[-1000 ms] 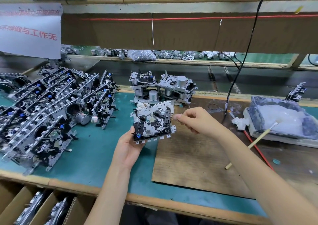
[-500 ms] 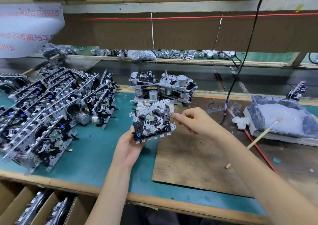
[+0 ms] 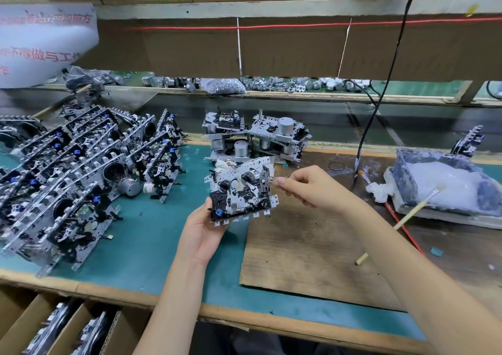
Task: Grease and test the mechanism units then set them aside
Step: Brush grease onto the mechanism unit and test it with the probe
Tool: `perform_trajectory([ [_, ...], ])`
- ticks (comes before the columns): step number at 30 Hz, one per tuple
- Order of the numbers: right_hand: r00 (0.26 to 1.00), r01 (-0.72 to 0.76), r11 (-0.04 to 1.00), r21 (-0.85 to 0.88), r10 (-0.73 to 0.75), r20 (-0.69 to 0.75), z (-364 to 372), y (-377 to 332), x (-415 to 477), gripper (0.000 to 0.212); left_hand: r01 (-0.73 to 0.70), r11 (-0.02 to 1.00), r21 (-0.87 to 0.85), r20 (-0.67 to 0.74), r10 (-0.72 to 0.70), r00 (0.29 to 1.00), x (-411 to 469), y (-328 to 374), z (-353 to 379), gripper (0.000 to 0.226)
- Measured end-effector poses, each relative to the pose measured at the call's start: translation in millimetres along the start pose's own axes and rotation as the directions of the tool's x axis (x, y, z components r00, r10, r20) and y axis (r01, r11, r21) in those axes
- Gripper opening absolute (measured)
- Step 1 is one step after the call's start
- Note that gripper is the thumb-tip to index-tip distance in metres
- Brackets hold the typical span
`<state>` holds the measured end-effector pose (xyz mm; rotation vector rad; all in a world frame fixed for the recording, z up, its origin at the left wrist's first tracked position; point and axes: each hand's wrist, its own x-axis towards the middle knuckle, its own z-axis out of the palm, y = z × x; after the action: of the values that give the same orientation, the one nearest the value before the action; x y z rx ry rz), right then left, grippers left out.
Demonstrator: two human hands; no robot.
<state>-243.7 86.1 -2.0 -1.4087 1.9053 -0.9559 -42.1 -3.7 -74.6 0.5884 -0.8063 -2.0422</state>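
Observation:
A metal and black plastic mechanism unit [image 3: 240, 191] is held above the green mat near the bench's middle. My left hand [image 3: 202, 232] grips it from below at its lower left corner. My right hand [image 3: 309, 187] comes in from the right, its thumb and forefinger pinching a small part at the unit's right edge. A tub of white grease [image 3: 445, 186] sits at the right with a wooden-handled brush [image 3: 407, 216] leaning out of it. Behind the held unit lies a small stack of mechanism units [image 3: 255, 140].
Several rows of mechanism units [image 3: 76, 172] stand packed on the left of the green mat [image 3: 152, 235]. A brown board [image 3: 320, 257] covers the bench's right half. A black cable [image 3: 380, 96] hangs down from above. Cardboard boxes [image 3: 68, 324] with units sit below the front edge.
The held unit has tilted slightly and shifted a little left; my right fingers stay at its right edge. The white sheet at the upper left has swung.

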Motion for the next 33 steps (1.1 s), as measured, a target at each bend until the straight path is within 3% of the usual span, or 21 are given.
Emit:
perform_trajectory([
  [3, 1.000, -0.013, 1.000, -0.007, 0.013, -0.026, 1, -2, -3, 0.037, 0.003, 1.000, 0.005, 0.007, -0.003, 1.000, 0, 0, 0, 0.033],
  [5, 0.982, 0.066, 0.996, -0.065, -0.076, -0.175, 3, -7, -7, 0.027, -0.001, 1.000, 0.016, 0.015, 0.001, 1.000, 1, -1, 1, 0.033],
  [7, 0.942, 0.175, 0.967, -0.185, -0.219, -0.253, 4, -18, -11, 0.048, -0.006, 1.000, 0.022, 0.031, 0.005, 0.999, 1, -2, 2, 0.034],
  [9, 0.930, 0.254, 0.855, -0.452, -0.344, -0.127, 9, -34, -14, 0.080, -0.010, 0.999, 0.043, 0.057, 0.008, 0.998, 0, -2, 2, 0.036],
  [11, 0.922, 0.289, 0.639, -0.713, -0.387, 0.027, 21, -46, -14, 0.103, -0.013, 0.998, 0.068, 0.077, 0.008, 0.997, 0, -2, 3, 0.037],
  [13, 0.923, 0.301, 0.483, -0.822, -0.365, 0.124, 33, -51, -9, 0.116, -0.015, 0.997, 0.073, 0.077, 0.009, 0.997, 0, -3, 3, 0.037],
  [16, 0.937, 0.303, 0.409, -0.861, -0.292, 0.191, 46, -54, -1, 0.120, -0.020, 0.996, 0.083, 0.057, 0.016, 0.998, 0, -4, 4, 0.035],
  [24, 0.947, 0.281, 0.414, -0.865, -0.267, 0.180, 40, -53, 1, 0.116, -0.026, 0.990, 0.137, 0.052, 0.019, 0.998, 0, -7, 8, 0.035],
  [27, 0.951, 0.267, 0.597, -0.757, -0.292, 0.105, 23, -51, -9, 0.100, -0.046, 0.992, 0.120, 0.051, 0.040, 0.998, 0, -7, 7, 0.033],
  [30, 0.948, 0.170, 0.795, -0.582, -0.294, -0.126, 0, -41, -23, 0.063, -0.053, 0.995, 0.081, 0.047, 0.049, 0.998, -1, -9, 8, 0.037],
  [33, 0.956, -0.035, 0.847, -0.530, -0.127, -0.266, -22, -26, -40, 0.040, -0.044, 0.998, 0.050, 0.048, 0.041, 0.998, -1, -10, 9, 0.045],
])
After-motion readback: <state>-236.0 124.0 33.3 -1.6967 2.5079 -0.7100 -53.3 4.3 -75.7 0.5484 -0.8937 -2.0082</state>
